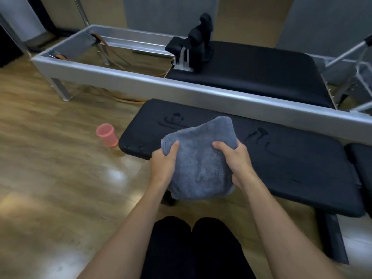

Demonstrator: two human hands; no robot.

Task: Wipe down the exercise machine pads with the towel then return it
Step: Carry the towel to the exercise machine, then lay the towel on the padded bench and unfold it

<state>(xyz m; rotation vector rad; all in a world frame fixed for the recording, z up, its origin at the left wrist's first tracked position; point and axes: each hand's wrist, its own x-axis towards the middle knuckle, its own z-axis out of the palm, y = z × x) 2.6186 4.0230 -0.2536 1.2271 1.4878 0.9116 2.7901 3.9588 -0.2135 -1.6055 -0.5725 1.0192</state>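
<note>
A folded grey-blue towel (198,158) is held up over the near black pad (291,168), which is long, flat and marked with faint embossed shapes. My left hand (164,162) grips the towel's left edge, thumb on top. My right hand (238,162) grips its right edge the same way. Behind a silver frame rail (141,82) lies a second black pad (261,71), the machine's carriage, with black shoulder rests (198,43) standing at its left end.
A pink plastic cup (107,134) stands on the wooden floor just left of the near pad. Orange-brown straps (112,53) run inside the open frame. Metal bars (352,63) rise at the far right. My dark-clad knees (193,248) are below the towel.
</note>
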